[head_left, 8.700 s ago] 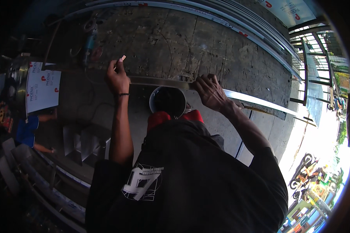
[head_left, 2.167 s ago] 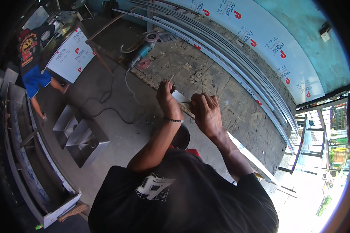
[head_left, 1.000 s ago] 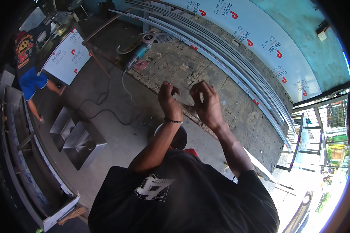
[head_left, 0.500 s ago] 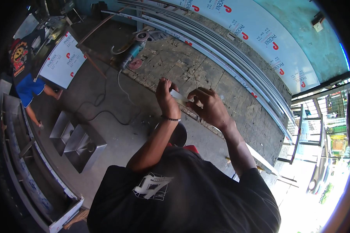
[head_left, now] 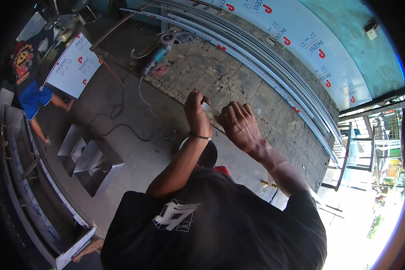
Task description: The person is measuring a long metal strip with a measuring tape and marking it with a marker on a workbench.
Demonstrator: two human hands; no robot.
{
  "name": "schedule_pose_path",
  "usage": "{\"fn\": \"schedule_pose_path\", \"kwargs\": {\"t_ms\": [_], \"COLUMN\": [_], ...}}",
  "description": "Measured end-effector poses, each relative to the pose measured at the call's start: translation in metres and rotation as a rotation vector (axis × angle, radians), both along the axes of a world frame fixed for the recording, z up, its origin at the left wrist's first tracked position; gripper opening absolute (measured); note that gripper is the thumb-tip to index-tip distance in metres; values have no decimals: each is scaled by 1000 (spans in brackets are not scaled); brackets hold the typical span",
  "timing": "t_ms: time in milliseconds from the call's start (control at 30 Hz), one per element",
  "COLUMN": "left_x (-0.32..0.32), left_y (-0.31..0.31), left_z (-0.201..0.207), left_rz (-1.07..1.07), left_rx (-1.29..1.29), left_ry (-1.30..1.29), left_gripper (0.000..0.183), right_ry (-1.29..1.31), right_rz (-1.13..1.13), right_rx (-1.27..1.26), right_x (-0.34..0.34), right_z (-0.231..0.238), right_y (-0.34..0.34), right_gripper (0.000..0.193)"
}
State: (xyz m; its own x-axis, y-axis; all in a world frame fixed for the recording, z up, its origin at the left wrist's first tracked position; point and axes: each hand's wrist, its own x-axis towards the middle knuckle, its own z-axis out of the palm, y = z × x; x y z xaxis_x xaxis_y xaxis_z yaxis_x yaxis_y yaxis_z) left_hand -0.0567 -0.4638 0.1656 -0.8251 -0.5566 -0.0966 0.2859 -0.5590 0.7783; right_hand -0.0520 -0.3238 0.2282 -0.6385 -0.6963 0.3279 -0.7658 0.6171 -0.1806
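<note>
Over the near edge of the workbench (head_left: 211, 67), my left hand (head_left: 196, 114) is closed around one part of a flat, pale strip (head_left: 210, 110) that looks like metal. My right hand (head_left: 240, 125) grips the same strip just to the right, knuckles up and fingers curled. Only a short length shows between the two hands; my fingers hide the rest. An angle grinder (head_left: 159, 53) with a teal body lies on the bench, to the far left of my hands, beside a reddish disc (head_left: 159, 70).
Long metal profiles (head_left: 256, 63) lie along the bench's far side, before a film-covered sheet (head_left: 297, 40). The grinder's cord (head_left: 144, 101) trails to the floor. Two steel basins (head_left: 96, 166) stand left, near a long metal frame (head_left: 40, 180). Another person (head_left: 36, 94) is at far left.
My right hand has turned knuckles up, and its loosely bent fingers have closed on the strip. My left hand keeps its hold, slightly lower and further right.
</note>
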Motion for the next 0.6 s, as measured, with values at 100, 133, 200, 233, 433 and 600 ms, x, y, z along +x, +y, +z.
{"fn": "schedule_pose_path", "kwargs": {"t_ms": [100,133,200,233,433,600], "left_x": [0,-1,-2,-2,-1,-1], "left_y": [1,3,6,8,10,12], "left_z": [-3,-3,-2,0,4,3], "left_rz": [-10,-20,-33,-24,-46,-57], "left_rx": [-40,-54,-68,-28,118,75], "left_ry": [35,38,42,42,-8,-11], "left_gripper": [28,28,29,29,27,30], "right_ry": [-171,-170,-268,-268,-81,21], "right_rz": [-104,-103,-231,-234,19,151], "right_rx": [-234,-233,-409,-410,-149,-24], "right_x": [1,3,7,7,0,-10], "right_z": [-14,-20,-28,-27,11,18], "right_y": [3,3,1,2,9,10], "right_gripper": [11,11,12,12,14,12]}}
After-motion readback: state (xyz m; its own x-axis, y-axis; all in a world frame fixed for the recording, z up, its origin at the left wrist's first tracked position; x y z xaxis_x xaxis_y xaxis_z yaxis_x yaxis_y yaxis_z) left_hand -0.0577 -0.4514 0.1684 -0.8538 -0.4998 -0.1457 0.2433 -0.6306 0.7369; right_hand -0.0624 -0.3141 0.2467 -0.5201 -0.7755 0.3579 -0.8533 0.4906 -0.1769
